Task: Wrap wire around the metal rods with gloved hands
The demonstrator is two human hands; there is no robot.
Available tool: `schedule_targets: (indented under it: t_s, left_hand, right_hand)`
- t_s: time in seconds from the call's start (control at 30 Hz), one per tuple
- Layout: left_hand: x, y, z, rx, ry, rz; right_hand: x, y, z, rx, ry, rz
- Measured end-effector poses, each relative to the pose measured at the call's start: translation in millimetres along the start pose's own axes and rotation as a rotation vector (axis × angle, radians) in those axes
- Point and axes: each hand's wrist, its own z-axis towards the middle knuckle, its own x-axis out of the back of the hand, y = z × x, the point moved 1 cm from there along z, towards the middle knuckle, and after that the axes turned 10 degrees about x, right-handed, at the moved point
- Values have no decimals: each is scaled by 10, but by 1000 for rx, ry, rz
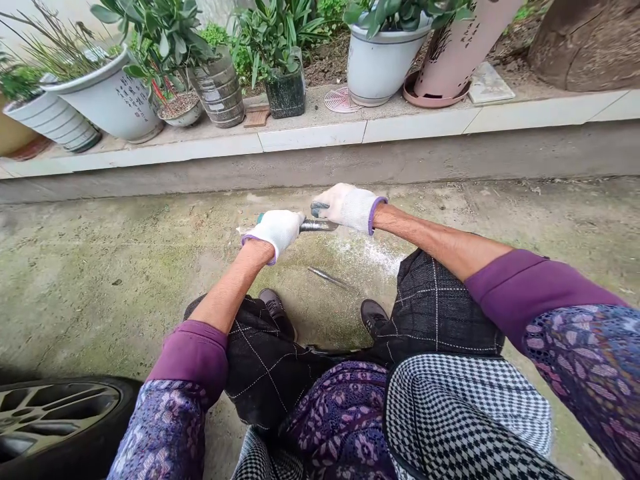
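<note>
Both my hands wear white knit gloves with purple cuffs and are held out over the concrete ground. My left hand (pixel 274 231) is closed round the green-ended handle of a grey metal tool (pixel 316 226). My right hand (pixel 346 205) is closed on the tool's other end, with a dark piece at its fingertips. The two hands nearly touch. A thin metal rod (pixel 330 278) lies on the ground below them, between my two dark shoes. White powder (pixel 376 253) is scattered on the concrete under my right hand.
A raised tiled ledge (pixel 320 133) runs across the back with several potted plants, a tall pink-based pot (pixel 455 53) and a round drain cover (pixel 341 100). A car wheel (pixel 55 413) sits at the lower left. Mossy concrete spreads left and right.
</note>
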Motion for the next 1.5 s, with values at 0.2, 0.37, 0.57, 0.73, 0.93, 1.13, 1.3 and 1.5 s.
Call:
schedule_targets:
  t_s: [0.2,0.37,0.57,0.73,0.93,1.13,1.3,1.5]
  left_hand:
    - [154,-99,-101,20,43,-236]
    - [159,-207,-80,32,187,-625]
    - [85,-300,123,252,158,-512]
    - [-57,-149,178,293,37,-164]
    - [-94,77,20,36,-4,-16]
    - [93,-12,-126,30,40,-141]
    - [131,-168,-113,106,166,-463]
    - [36,-347,108,304,146,-400]
  right_hand:
    - [37,143,56,-127,63,542]
    - [-6,49,93,-148,34,870]
    - [-100,-192,98,-157,73,570]
    - [-174,-213,108,-39,-4,142]
    - [-109,94,138,-8,45,46]
    - [-60,252,172,-155,43,365]
    - [-88,109,152,-207,-22,708]
    - [-210,-191,184,-128,-36,556]
